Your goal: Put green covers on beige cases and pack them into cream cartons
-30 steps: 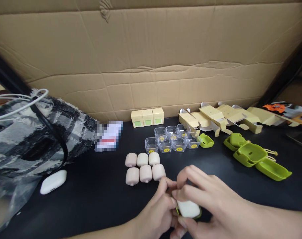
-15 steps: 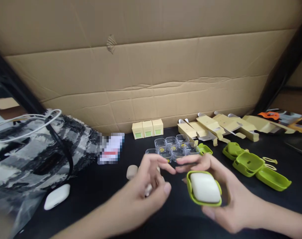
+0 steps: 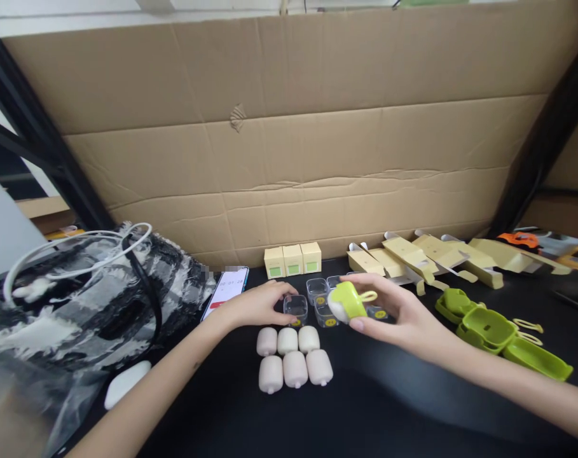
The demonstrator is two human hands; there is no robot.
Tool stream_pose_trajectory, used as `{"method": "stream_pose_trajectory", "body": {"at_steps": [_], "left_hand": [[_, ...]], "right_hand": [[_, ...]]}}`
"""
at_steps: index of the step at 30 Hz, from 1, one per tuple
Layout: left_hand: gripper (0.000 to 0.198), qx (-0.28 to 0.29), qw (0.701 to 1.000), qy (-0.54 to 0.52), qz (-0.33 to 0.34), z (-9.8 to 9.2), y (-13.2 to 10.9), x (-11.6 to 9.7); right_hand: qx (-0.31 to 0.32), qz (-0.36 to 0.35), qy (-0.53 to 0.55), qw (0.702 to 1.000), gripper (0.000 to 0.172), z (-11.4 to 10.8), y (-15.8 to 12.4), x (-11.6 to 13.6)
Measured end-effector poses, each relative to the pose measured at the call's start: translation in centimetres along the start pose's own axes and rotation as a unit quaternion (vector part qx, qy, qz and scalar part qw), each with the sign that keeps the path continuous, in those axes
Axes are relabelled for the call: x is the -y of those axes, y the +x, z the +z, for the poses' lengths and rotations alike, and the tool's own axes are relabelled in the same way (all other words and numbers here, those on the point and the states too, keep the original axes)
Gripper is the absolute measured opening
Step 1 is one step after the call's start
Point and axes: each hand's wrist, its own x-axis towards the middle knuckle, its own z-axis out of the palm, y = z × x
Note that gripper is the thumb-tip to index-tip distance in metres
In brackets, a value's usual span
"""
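My left hand [image 3: 262, 304] reaches over the table with its thumb and fingers closed on the sides of a small clear plastic box [image 3: 295, 307] with a yellow mark. My right hand [image 3: 388, 312] grips a white earphone case in a green cover [image 3: 351, 300], held tilted above more clear plastic boxes [image 3: 316, 289]. A pale green loop sticks out from the cover toward my palm. Nearer to me, several beige rounded pieces [image 3: 295, 369] with small nubs lie in two rows.
Small cardboard boxes [image 3: 292, 260] stand by the cardboard wall [image 3: 289, 152]. Opened cartons [image 3: 407, 251] lie behind my right hand. Green covers [image 3: 489, 327] and loops [image 3: 527, 326] are at right. A phone [image 3: 227, 289], a patterned bag [image 3: 174, 280] and a white case [image 3: 126, 383] are at left.
Both hands have moved apart and farther from me. My left hand has taken hold of a clear box. The covered case has turned, showing its loop, and the beige pieces are uncovered.
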Motion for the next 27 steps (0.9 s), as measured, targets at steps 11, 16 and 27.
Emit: {"method": "stream_pose_trajectory", "body": {"at_steps": [11, 16, 27], "left_hand": [[0.032, -0.028, 0.992, -0.120, 0.000, 1.7, 0.0, 3.3], [0.033, -0.047, 0.983, -0.180, 0.014, 2.8, 0.1, 4.2], [0.033, -0.038, 0.967, -0.253, 0.019, 2.9, 0.2, 4.5]], "right_hand": [[0.128, -0.061, -0.130, 0.981, 0.041, 3.5, 9.6, -2.5], [0.155, -0.058, -0.184, 0.969, 0.041, 4.5, 9.6, -2.9], [0.177, -0.067, -0.254, 0.949, 0.039, 5.0, 9.7, -2.3]]}}
